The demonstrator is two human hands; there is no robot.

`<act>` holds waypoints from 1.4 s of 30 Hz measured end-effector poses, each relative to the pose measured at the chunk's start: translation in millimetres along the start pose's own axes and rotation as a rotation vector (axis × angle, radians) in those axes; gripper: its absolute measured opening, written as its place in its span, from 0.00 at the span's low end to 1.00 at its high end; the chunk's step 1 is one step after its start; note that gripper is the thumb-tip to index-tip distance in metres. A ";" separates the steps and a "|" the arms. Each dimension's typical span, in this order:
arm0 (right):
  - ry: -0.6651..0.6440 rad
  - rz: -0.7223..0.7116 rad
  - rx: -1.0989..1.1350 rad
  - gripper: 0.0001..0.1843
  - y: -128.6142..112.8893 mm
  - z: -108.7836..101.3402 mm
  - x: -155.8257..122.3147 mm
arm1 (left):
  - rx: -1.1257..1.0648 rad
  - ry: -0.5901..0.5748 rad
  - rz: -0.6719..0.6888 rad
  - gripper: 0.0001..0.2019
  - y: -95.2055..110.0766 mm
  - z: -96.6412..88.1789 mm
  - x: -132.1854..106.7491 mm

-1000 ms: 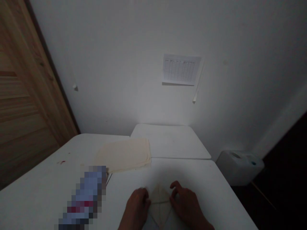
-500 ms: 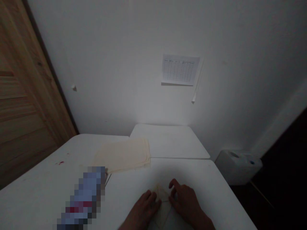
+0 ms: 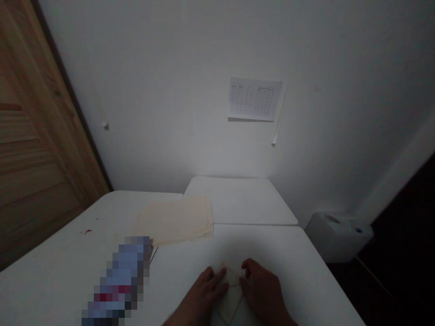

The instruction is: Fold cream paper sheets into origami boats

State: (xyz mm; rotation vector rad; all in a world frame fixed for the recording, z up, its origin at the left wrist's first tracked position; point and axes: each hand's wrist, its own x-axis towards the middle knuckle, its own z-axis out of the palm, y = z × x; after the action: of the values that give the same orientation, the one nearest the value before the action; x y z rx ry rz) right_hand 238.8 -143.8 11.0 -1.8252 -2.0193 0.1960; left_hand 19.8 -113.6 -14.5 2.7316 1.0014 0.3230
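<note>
A thin pale sheet (image 3: 233,296), folded with crease lines and a narrow top end, lies on the white table in front of me. My left hand (image 3: 207,290) presses its bent fingers and thumb on the sheet's left edge. At the opposite edge, my right hand (image 3: 260,285) has its fingers curled, the thumb side touching the sheet. The lower part of the sheet runs out of the frame between my wrists. Whether it is paper or cloth is hard to tell in the dim light.
A stack of thin beige sheets (image 3: 175,219) lies left of centre on the joined white tables (image 3: 272,244). A blurred-out bluish object (image 3: 125,271) stands nearer on the left. A printed chart (image 3: 254,99) hangs on the wall. On the floor right is a whitish container (image 3: 340,237).
My left index finger has stretched further along the sheet's upper left edge. My right fingers have drawn in slightly, lower and more curled. The sheet stays in about the same place.
</note>
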 end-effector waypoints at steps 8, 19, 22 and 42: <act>-0.031 -0.313 -0.273 0.17 -6.1 11.8 -22.2 | -0.059 0.042 0.016 0.36 0.6 -2.4 -1.4; -0.077 -0.278 -0.306 0.27 -3.0 20.6 -24.1 | -0.047 0.008 -0.017 0.36 5.9 -8.6 -2.3; -0.084 -0.219 -0.291 0.27 -3.7 20.9 -27.0 | -0.042 0.018 -0.014 0.36 6.6 -8.0 -3.4; 0.312 -0.179 -0.142 0.11 24.9 25.5 -41.9 | -0.013 -0.026 -0.055 0.37 7.7 -5.4 -0.6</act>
State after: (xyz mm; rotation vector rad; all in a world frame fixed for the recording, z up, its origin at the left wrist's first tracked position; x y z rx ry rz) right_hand 254.2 -177.3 -29.9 -1.6232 -1.9973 -0.2738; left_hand 22.6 -119.0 -7.3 2.6843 1.0611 0.2831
